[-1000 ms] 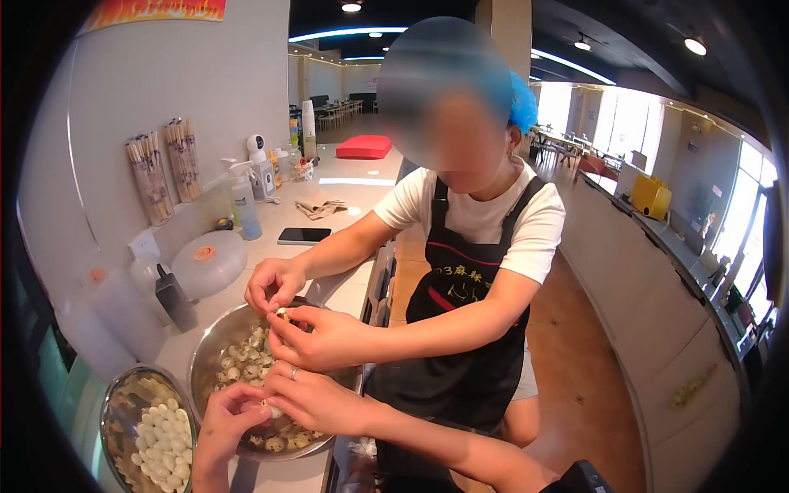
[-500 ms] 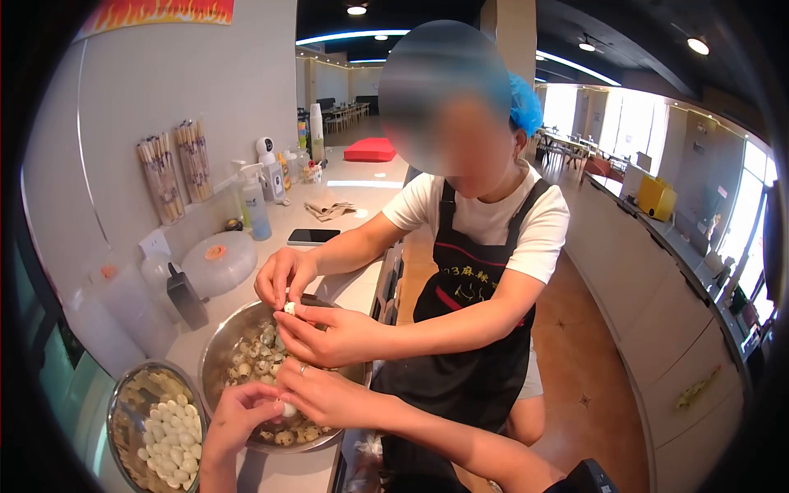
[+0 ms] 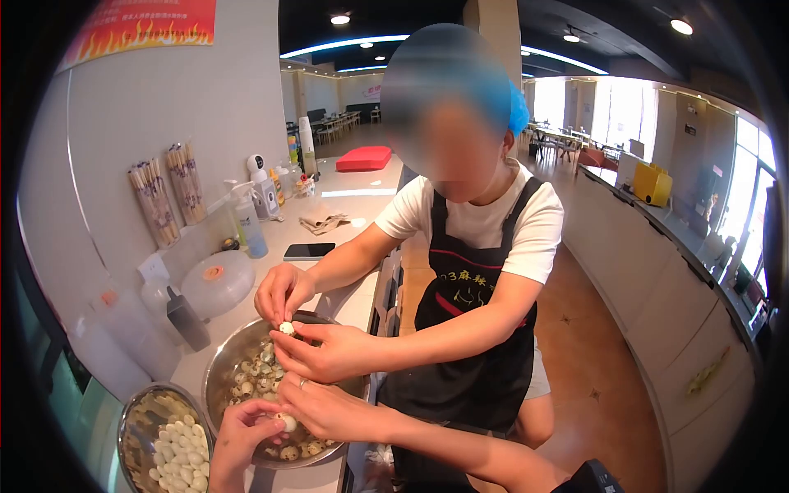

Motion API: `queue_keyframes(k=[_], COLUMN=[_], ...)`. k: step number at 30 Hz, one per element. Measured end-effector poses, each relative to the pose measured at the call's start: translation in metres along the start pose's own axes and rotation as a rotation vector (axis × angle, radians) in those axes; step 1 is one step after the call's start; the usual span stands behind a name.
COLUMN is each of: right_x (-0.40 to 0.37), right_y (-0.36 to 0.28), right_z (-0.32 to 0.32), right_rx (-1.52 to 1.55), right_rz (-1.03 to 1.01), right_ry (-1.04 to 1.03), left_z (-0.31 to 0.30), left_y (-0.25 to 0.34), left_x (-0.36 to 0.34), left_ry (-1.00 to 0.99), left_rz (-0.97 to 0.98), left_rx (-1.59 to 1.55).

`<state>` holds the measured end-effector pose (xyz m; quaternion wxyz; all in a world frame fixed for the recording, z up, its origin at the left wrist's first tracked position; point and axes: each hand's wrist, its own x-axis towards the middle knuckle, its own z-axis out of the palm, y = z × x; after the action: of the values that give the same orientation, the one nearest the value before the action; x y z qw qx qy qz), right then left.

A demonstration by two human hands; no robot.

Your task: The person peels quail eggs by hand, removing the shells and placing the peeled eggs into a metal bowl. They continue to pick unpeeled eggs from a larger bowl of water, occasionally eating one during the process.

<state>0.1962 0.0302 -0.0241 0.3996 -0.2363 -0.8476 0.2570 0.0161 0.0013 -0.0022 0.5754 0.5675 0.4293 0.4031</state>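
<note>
Over a steel bowl [image 3: 215, 386] of speckled quail eggs [image 3: 256, 374], my left hand [image 3: 243, 427] pinches a mostly white quail egg [image 3: 285, 421] between thumb and fingers. My right hand [image 3: 333, 408], with a ring on one finger, is closed in against the same egg from the other side. Its fingertips are partly hidden. Just beyond, a co-worker's two hands [image 3: 316, 349] hold another quail egg [image 3: 286, 328] that still shows speckled shell. Left of my left hand stands a smaller metal bowl [image 3: 136, 419] holding many smooth white peeled eggs [image 3: 182, 452].
A co-worker in a black apron [image 3: 460, 329] stands across the counter corner. On the counter [image 3: 329, 292] are a phone [image 3: 309, 251], a cloth [image 3: 324, 223], a red box [image 3: 363, 158], a pump bottle [image 3: 251, 226] and a round plastic lid [image 3: 218, 283]. A dark bottle [image 3: 187, 320] stands behind the bowls.
The view has shifted slightly, so the bowls sit lower and farther right. My hands stay on the egg, with more of its white surface showing. The co-worker still holds the other egg.
</note>
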Motion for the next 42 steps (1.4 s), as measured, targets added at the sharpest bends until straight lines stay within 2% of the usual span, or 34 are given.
queue_keyframes(k=[6,8,11,17,23,30,31,33,40,42], right_x=[0.002,0.003,0.003,0.002,0.001,0.002,0.001,0.000,-0.001,-0.001], right_y=[-0.003,-0.002,0.004,-0.005,-0.007,-0.002,-0.003,-0.009,-0.008,-0.011], right_z=[-0.003,-0.002,-0.002,-0.002,-0.004,-0.004,-0.004,-0.005,-0.002,-0.004], right_rx=[0.014,0.062,0.067,0.016,0.048,0.119,0.119,0.098,-0.052,-0.080], right_rz=[-0.092,-0.160,-0.190,0.018,-0.008,-0.226,-0.224,-0.064,-0.112,-0.040], right_ry=[0.032,0.100,0.053,-0.070,-0.026,0.022,0.022,-0.046,-0.020,-0.053], left_z=[-0.001,-0.001,-0.002,-0.004,0.002,-0.006,-0.006,-0.005,-0.001,0.000], left_y=[-0.003,-0.003,-0.005,-0.003,0.001,-0.004,-0.004,-0.004,-0.003,-0.003], left_x=[0.001,0.002,0.001,0.000,-0.001,-0.001,-0.001,-0.001,0.000,0.000], left_ry=[0.029,0.040,0.027,0.001,0.064,0.008,0.009,0.005,0.037,0.042], left_rz=[0.031,0.035,0.029,-0.050,-0.026,-0.036,-0.033,-0.044,-0.054,-0.051], left_rx=[-0.037,-0.054,-0.068,-0.031,-0.040,-0.124,-0.131,-0.118,-0.066,-0.071])
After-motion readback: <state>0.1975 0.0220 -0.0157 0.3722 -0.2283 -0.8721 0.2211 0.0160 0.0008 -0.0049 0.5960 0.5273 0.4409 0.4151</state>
